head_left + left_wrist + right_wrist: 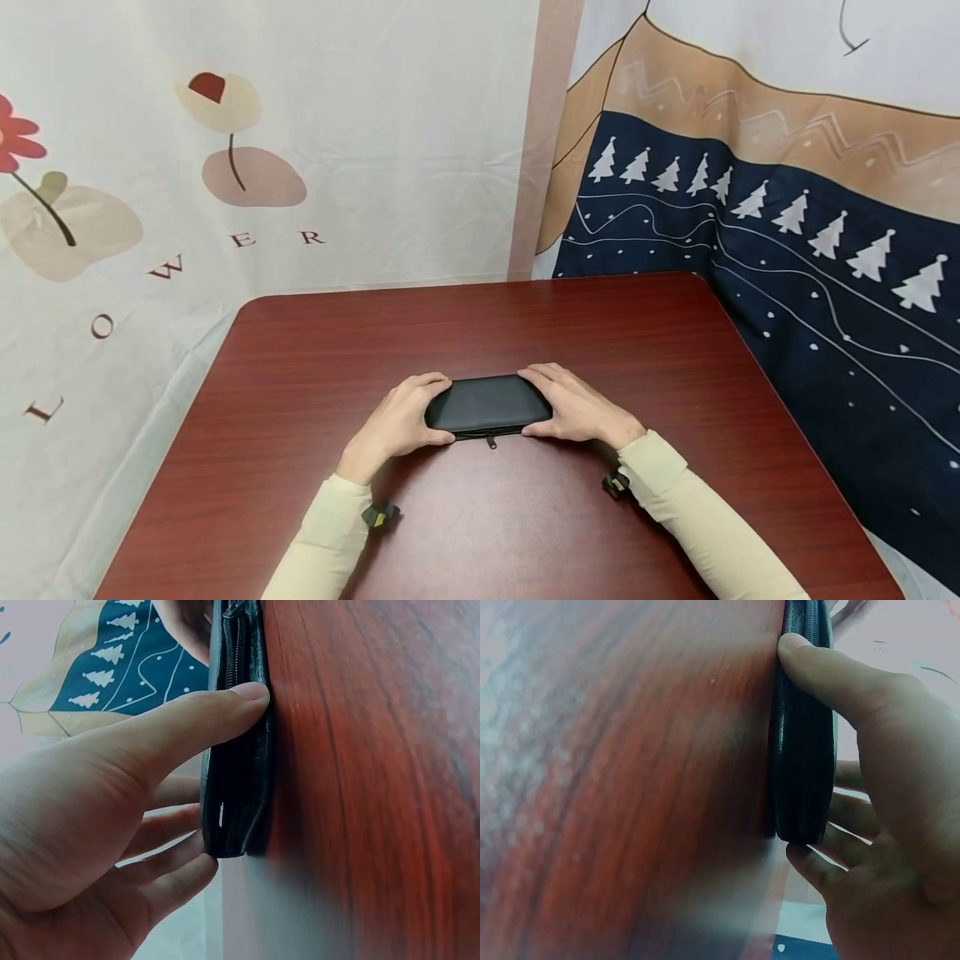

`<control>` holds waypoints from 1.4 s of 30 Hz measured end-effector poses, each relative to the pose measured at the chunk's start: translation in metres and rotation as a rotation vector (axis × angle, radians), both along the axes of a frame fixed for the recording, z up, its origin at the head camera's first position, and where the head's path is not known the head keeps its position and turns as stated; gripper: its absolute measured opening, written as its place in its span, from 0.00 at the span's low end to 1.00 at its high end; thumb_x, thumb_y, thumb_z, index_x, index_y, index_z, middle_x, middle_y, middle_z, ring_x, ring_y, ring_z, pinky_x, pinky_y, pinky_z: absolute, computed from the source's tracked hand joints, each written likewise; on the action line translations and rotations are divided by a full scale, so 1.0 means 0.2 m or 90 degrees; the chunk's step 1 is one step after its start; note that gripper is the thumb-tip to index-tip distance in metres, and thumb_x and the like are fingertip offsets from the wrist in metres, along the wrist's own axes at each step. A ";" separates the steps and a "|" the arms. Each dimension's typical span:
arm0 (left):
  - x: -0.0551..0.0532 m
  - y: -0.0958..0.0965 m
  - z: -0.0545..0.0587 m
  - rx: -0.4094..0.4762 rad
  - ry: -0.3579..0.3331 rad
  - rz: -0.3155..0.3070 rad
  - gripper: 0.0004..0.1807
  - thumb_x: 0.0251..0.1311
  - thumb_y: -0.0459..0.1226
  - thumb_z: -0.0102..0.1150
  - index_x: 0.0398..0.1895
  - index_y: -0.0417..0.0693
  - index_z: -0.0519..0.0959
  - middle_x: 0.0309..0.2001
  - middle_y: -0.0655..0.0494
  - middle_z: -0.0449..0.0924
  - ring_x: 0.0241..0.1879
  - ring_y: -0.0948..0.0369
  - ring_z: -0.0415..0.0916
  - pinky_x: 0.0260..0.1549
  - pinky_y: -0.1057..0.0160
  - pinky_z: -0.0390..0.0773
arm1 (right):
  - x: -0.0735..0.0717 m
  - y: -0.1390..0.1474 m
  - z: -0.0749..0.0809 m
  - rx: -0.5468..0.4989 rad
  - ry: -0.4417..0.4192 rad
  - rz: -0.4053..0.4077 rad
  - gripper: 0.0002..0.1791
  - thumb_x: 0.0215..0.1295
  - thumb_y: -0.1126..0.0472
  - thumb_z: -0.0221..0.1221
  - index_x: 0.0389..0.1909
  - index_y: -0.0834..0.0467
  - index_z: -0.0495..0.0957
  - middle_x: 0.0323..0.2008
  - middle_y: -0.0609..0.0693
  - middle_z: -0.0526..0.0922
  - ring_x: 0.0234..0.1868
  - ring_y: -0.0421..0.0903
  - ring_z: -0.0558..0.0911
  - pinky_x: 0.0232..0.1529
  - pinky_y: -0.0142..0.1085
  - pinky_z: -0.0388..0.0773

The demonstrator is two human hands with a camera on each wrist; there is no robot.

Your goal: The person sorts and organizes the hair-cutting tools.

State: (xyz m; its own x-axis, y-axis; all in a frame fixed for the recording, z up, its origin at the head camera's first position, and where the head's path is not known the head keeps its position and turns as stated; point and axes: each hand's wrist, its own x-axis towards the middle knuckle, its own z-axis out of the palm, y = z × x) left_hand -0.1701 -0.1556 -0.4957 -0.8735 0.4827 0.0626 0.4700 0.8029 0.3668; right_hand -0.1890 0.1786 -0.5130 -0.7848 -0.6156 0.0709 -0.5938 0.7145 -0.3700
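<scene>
A flat black leather-look zip case (pixel 489 403) lies on the table with its long zipped side towards me; a small zipper pull (pixel 491 442) hangs at the middle of that side. Its left end is gripped by my left hand (pixel 397 421), thumb on the near edge and fingers round the far side. My right hand (pixel 576 406) holds the opposite end the same way. In the left wrist view the case's zipper teeth (pixel 235 652) show above the thumb, and a narrow gap shows near the end. The right wrist view has the thumb across the zipped edge (pixel 811 622).
The reddish-brown wooden table (pixel 480 525) has rounded far corners. Behind it hangs a white cloth (pixel 405 125) with flowers and letters, and a dark blue cloth (pixel 660 217) with white trees runs along the right. A small dark device sits at each wrist.
</scene>
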 end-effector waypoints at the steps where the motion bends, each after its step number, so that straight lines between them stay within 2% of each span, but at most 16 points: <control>1: 0.00 0.00 0.00 0.007 0.002 -0.002 0.47 0.50 0.47 0.91 0.73 0.38 0.82 0.72 0.42 0.84 0.71 0.41 0.82 0.69 0.37 0.84 | 0.00 0.00 0.00 -0.001 0.000 0.000 0.53 0.63 0.44 0.82 0.82 0.62 0.71 0.78 0.61 0.77 0.79 0.59 0.77 0.81 0.56 0.77; 4: -0.01 -0.01 -0.02 0.036 0.015 -0.012 0.46 0.49 0.46 0.91 0.71 0.37 0.83 0.70 0.41 0.84 0.70 0.39 0.82 0.68 0.36 0.84 | 0.00 0.00 0.01 -0.001 -0.008 -0.005 0.53 0.64 0.44 0.82 0.83 0.61 0.70 0.79 0.60 0.77 0.79 0.59 0.76 0.81 0.56 0.77; 7: -0.04 -0.03 -0.10 0.047 0.050 -0.024 0.46 0.50 0.48 0.90 0.71 0.37 0.83 0.70 0.42 0.83 0.69 0.42 0.82 0.67 0.41 0.85 | 0.01 -0.01 0.01 -0.002 -0.018 -0.008 0.53 0.64 0.44 0.81 0.83 0.61 0.70 0.79 0.60 0.76 0.80 0.59 0.76 0.81 0.56 0.76; 10: -0.04 -0.04 -0.11 0.048 0.063 -0.032 0.47 0.50 0.49 0.90 0.72 0.37 0.82 0.69 0.42 0.83 0.69 0.42 0.82 0.66 0.42 0.86 | 0.01 -0.01 0.01 0.004 -0.021 -0.010 0.53 0.65 0.43 0.81 0.84 0.60 0.69 0.80 0.60 0.75 0.80 0.59 0.75 0.82 0.56 0.76; 13: -0.02 -0.03 -0.07 0.051 0.040 -0.026 0.47 0.50 0.46 0.90 0.72 0.34 0.81 0.71 0.40 0.82 0.71 0.40 0.81 0.69 0.40 0.84 | 0.01 -0.01 0.01 0.006 -0.019 -0.011 0.52 0.66 0.43 0.80 0.84 0.60 0.69 0.80 0.60 0.75 0.80 0.59 0.75 0.82 0.56 0.76; 14: 0.00 -0.02 -0.04 0.052 0.026 -0.021 0.47 0.49 0.44 0.91 0.72 0.34 0.81 0.71 0.40 0.82 0.71 0.39 0.81 0.69 0.38 0.84 | 0.01 -0.01 0.01 0.005 -0.020 -0.011 0.52 0.66 0.43 0.80 0.84 0.60 0.69 0.80 0.60 0.75 0.80 0.59 0.75 0.82 0.56 0.76; 19: 0.01 -0.01 -0.02 0.021 0.012 -0.004 0.47 0.55 0.43 0.89 0.76 0.35 0.79 0.75 0.42 0.80 0.75 0.41 0.78 0.74 0.42 0.82 | 0.00 -0.01 0.02 -0.003 -0.026 -0.014 0.52 0.65 0.44 0.81 0.84 0.61 0.69 0.80 0.61 0.75 0.81 0.60 0.75 0.83 0.56 0.75; 24: 0.03 -0.02 -0.03 0.038 0.009 -0.004 0.46 0.55 0.43 0.88 0.76 0.35 0.79 0.76 0.43 0.79 0.76 0.43 0.77 0.74 0.42 0.82 | 0.01 -0.01 0.01 0.005 -0.027 -0.017 0.52 0.66 0.43 0.80 0.84 0.60 0.69 0.81 0.60 0.74 0.81 0.59 0.75 0.82 0.57 0.75; 31: 0.05 -0.02 -0.04 0.076 0.054 0.000 0.51 0.51 0.46 0.91 0.78 0.39 0.78 0.78 0.42 0.77 0.79 0.41 0.74 0.75 0.39 0.81 | 0.02 -0.01 0.02 0.004 -0.045 -0.024 0.53 0.67 0.42 0.80 0.85 0.59 0.68 0.81 0.60 0.74 0.82 0.60 0.74 0.83 0.57 0.74; 38: 0.09 0.00 -0.03 0.086 0.117 0.063 0.56 0.51 0.56 0.90 0.82 0.45 0.75 0.80 0.42 0.76 0.83 0.39 0.70 0.77 0.35 0.78 | 0.02 -0.01 0.02 0.005 -0.047 -0.026 0.54 0.66 0.41 0.80 0.85 0.59 0.68 0.82 0.60 0.74 0.82 0.60 0.74 0.84 0.57 0.74; 42: 0.12 0.02 -0.01 0.098 0.133 0.098 0.57 0.54 0.60 0.87 0.83 0.47 0.74 0.81 0.44 0.75 0.86 0.40 0.67 0.78 0.34 0.77 | 0.02 -0.01 0.02 0.002 -0.037 -0.021 0.54 0.66 0.42 0.81 0.85 0.60 0.68 0.81 0.60 0.75 0.81 0.60 0.75 0.82 0.57 0.75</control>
